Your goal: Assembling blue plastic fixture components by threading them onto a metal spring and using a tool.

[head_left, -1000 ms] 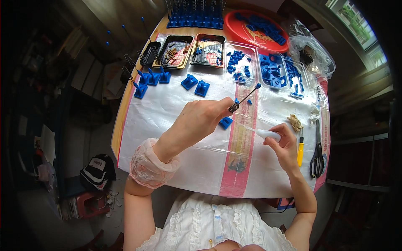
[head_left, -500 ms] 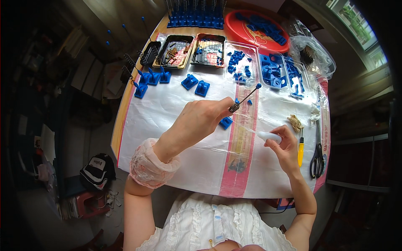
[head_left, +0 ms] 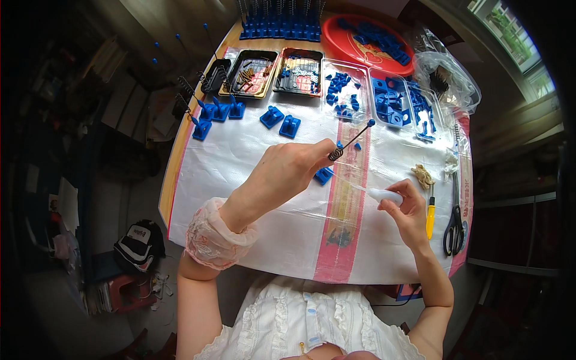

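Black spring-coiled rod (head_left: 337, 153), blue-tipped, pinched in left grip (head_left: 291, 166) | white squeeze bottle (head_left: 386, 195) held in right grip (head_left: 408, 207) | nozzle (head_left: 362, 188) toward blue base (head_left: 323, 175)

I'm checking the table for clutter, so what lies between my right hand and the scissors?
In the head view, a yellow-handled tool lies between your right hand and the black-handled scissors.

Open passage over near middle of glossy white plastic sheet (head_left: 282, 240), white long-nozzled bottle (head_left: 385, 195) jutting into gap between left hand (head_left: 288, 167) and right hand (head_left: 407, 209), row of rectangular plastic trays (head_left: 297, 93) barring far side, yellow-handled screwdriver (head_left: 431, 222) and black-handled scissors (head_left: 458, 212) crowding right edge
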`<state>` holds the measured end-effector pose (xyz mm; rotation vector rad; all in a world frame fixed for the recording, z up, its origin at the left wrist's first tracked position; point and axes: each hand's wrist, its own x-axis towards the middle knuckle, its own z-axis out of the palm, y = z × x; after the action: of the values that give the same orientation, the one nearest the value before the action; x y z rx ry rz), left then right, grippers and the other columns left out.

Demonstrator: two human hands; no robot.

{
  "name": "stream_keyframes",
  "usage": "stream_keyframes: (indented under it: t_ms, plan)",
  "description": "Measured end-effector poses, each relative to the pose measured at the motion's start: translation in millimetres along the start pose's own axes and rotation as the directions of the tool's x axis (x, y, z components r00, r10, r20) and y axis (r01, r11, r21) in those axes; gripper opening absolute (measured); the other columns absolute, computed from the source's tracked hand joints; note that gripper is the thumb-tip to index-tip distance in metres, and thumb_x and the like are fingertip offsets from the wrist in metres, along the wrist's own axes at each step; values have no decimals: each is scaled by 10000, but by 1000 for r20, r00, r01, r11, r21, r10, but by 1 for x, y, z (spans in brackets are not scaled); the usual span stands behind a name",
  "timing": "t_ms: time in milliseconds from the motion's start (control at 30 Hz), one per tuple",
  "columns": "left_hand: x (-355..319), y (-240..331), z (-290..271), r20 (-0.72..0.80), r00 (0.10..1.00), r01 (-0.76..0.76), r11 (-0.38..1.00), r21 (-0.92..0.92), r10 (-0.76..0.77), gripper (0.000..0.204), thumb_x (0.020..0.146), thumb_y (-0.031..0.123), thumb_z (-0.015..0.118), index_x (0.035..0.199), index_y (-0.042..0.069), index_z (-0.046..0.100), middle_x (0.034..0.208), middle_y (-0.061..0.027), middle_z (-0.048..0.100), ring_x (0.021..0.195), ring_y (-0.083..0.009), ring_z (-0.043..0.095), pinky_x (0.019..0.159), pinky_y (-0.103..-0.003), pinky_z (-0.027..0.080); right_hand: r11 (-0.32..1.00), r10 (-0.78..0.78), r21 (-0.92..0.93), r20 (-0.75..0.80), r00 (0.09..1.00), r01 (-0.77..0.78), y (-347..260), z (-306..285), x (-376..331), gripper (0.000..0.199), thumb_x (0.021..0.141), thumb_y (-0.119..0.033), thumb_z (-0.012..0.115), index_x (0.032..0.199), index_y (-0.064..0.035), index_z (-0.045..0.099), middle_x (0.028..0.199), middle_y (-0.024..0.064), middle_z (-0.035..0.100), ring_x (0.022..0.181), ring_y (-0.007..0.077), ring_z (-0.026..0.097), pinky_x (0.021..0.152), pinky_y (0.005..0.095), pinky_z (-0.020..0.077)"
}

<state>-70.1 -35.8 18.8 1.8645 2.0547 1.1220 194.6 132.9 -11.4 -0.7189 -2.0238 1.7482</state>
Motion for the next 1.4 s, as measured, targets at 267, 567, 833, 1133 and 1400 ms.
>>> stream_keyframes:
  t_ms: [267,567,833,1133,1400]
  plan:
    - [0,-1,1,-6,1000,-24,999,36,24,118,999,124,698,1062,71,614,804,-138,716,701,-334,699,601,-418,501,996,7,87,-65,998,-1,7,-10,-7,219,939,18,728,1119,33,602,1059,101,655,969,195,700,871,330,587]
    - [4,-12,13,-92,996,17,1000,14,-15,113,997,98,704,1088,75,642,836,-131,757,676,-284,725,585,-361,509,934,44,356,-167,985,19,15,-39,-4,282,963,-71,745,1191,-29,583,1123,117,707,1003,252,743,931,377,576]
    - [6,-7,17,-108,992,60,997,-44,-65,114,993,86,713,1097,68,671,875,-119,780,714,-251,752,617,-322,533,887,32,461,-72,997,5,18,-42,13,377,977,-93,741,1305,-26,570,1135,94,709,1061,266,746,965,379,590]
    - [6,-10,20,-125,992,31,999,-30,-34,128,994,100,716,1108,68,670,896,-126,783,755,-264,766,638,-332,550,968,-72,225,-158,985,107,12,-52,60,352,945,-98,778,1264,-25,648,1138,80,741,1108,179,701,1012,328,501]
    - [5,-10,18,-129,991,31,999,-15,-33,133,998,134,717,1107,85,659,893,-130,781,734,-264,760,628,-343,549,998,-49,-57,-249,967,35,15,-55,80,270,910,-90,795,1147,-64,668,1091,67,760,1044,134,691,975,305,501]
